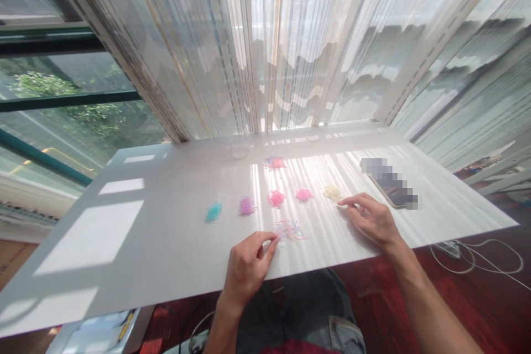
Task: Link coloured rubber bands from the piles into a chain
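On the white table [166, 249] lie small piles of thin coloured strands: teal [213, 212], purple [247, 206], red-pink [276, 198], pink [304, 194] and pale yellow [332, 193], in a row. A mixed pile [290, 229] lies nearer the body, and another pink mixed pile [275, 163] lies farther back. My left hand [250, 263] pinches at the left edge of the near mixed pile; what is between its fingertips is too small to tell. My right hand [371, 218] reaches to the yellow pile, its index finger stretched out beside the pile's right edge.
A phone [390, 185], partly blurred out, lies right of the piles. A clear round object [240, 149] sits near the back edge, before a striped curtain [282, 38]. White cables [493, 257] hang beyond the right front edge.
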Tool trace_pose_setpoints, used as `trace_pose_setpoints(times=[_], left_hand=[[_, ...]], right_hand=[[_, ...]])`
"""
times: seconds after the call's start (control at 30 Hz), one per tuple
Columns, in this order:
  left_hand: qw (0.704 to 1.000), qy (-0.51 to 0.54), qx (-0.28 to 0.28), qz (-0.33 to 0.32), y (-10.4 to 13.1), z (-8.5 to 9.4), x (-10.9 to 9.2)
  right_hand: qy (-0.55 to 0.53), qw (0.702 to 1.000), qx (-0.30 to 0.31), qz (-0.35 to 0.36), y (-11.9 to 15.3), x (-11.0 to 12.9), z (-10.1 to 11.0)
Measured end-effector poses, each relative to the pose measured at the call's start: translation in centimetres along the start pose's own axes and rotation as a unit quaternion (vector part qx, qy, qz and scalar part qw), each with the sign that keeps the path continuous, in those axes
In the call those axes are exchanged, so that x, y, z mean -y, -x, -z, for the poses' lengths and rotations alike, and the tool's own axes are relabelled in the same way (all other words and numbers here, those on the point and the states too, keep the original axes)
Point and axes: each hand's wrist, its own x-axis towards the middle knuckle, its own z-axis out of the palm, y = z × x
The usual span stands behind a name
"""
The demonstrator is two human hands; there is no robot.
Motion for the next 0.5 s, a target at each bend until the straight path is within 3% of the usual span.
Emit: trace_pose_setpoints(times=[0.2, 0.37, 0.5], left_hand=[[1.0, -0.007, -0.004, -0.002, 0.0, 0.0, 0.0], [1.0, -0.007, -0.001, -0.004, 0.0, 0.0, 0.0], [1.0, -0.001, 0.002, -0.001, 0.0, -0.1, 0.1]], right_hand=[[0.009, 1.0, 0.015, 0.01, 0.0, 0.0, -0.2], [0.006, 0.999, -0.038, 0.029, -0.3, 0.4, 0.1], [0.012, 0.994, -0.095, 0.054, -0.2, 2.0, -0.1]])
